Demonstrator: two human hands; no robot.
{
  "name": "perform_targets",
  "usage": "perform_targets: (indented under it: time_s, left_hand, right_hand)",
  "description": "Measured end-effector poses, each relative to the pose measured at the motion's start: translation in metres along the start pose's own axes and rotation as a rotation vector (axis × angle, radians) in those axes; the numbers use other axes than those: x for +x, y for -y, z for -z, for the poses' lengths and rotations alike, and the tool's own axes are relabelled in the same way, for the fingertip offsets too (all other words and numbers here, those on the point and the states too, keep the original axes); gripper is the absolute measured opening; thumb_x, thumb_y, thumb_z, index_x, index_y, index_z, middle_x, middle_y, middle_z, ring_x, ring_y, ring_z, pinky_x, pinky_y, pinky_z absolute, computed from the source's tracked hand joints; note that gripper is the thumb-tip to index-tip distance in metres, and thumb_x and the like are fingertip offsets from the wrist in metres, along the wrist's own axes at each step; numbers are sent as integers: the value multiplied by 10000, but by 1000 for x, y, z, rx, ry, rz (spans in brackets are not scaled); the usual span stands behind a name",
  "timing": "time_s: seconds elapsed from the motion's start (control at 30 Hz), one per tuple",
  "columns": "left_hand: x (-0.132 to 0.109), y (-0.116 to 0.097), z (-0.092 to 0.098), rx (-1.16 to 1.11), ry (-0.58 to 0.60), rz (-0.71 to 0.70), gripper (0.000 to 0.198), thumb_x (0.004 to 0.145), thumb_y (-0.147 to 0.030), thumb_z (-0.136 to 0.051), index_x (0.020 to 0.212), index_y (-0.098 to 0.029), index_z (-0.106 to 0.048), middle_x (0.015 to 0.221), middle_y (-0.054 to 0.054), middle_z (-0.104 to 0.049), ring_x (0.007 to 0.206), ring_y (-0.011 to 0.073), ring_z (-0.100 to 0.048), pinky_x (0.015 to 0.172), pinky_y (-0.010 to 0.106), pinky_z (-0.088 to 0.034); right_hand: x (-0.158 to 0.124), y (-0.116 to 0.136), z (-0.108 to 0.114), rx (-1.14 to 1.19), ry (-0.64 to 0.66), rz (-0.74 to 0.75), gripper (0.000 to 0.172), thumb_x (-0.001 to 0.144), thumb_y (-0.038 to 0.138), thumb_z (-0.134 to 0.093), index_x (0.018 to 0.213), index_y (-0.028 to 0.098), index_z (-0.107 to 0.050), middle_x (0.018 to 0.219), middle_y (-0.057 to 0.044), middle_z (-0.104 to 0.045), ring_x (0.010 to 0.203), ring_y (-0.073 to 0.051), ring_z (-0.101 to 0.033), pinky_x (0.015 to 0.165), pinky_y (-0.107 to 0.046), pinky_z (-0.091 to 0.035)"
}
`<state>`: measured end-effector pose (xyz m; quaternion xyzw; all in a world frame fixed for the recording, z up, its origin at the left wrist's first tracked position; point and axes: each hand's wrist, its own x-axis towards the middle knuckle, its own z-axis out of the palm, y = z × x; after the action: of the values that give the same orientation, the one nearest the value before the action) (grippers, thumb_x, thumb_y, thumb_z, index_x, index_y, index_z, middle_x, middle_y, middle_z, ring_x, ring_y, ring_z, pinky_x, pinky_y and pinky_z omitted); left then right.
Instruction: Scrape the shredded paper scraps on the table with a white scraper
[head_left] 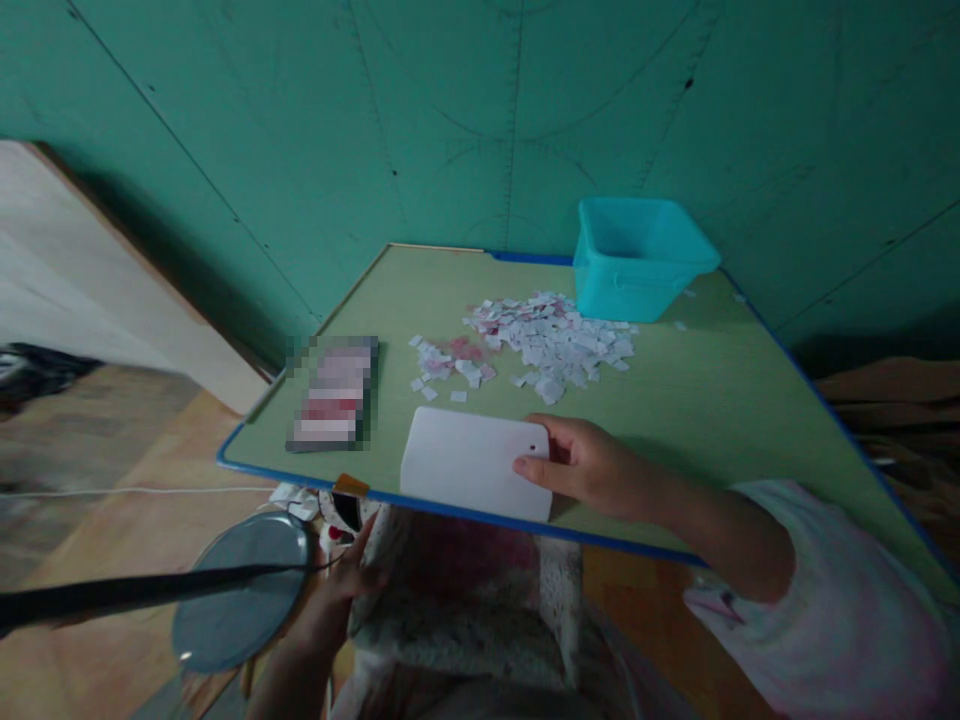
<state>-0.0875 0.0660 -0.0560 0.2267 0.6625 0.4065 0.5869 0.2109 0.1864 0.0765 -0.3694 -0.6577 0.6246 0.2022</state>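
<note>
My right hand (581,460) grips the right end of a flat white board (472,462) with rounded corners and a small hole. The thumb lies on top, with the fingers at the far edge and underneath. The board rests along the near edge of the table. Beyond it lies a loose heap of small white and pinkish paper pieces (559,340), with a smaller cluster (450,365) to its left. My left hand (356,580) is below the table edge, beside a speckled whitish thing (465,625) with a reddish inside; its fingers are mostly hidden.
A turquoise plastic bin (637,285) stands at the table's back right, against the green wall (450,100). A blurred-out phone-like slab (334,395) lies on the left of the table (712,430). Below left is a round grey stool (244,590), crossed by a dark strap (150,590).
</note>
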Motion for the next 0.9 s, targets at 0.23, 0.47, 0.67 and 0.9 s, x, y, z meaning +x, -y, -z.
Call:
perform_targets:
  time_s: [0.23, 0.47, 0.67, 0.9]
  left_hand:
    - [3, 4, 0, 15, -25, -1, 915, 350, -196, -720, 1249, -176, -549, 900, 76, -768, 1030, 370, -624, 708, 375, -556]
    - [13, 9, 9, 55, -57, 1, 936, 336, -170, -714, 1256, -175, -543, 836, 63, -767, 1055, 367, -605, 667, 341, -556]
    - [18, 17, 9, 59, -41, 23, 955, 346, -178, -711, 1283, -191, -522, 640, 1, -733, 823, 324, -674, 572, 318, -537]
    - [11, 19, 8, 21, -3, -9, 825, 397, -217, -712, 1214, -191, -591, 918, 62, -761, 967, 331, -644, 688, 330, -543]
  right_hand:
    - [-1, 1, -1, 25, -14, 24, 222, 801, 363, -587, 924, 178, -579, 837, -23, -627, 728, -133, -575, 626, -258, -473]
    - [9, 8, 14, 108, -408, 113, 250, 760, 352, -598, 940, 182, -571, 878, -36, -660, 762, -155, -592, 675, -290, -486]
    - [20, 1, 34, 87, -724, 288, 351, 802, 349, -562, 1125, 217, -523, 1177, -44, -623, 1058, -190, -575, 951, -368, -434]
    - [19, -3, 37, -84, -711, 214, 307, 799, 313, -535, 1080, 188, -547, 1056, -71, -656, 960, -218, -597, 856, -388, -465]
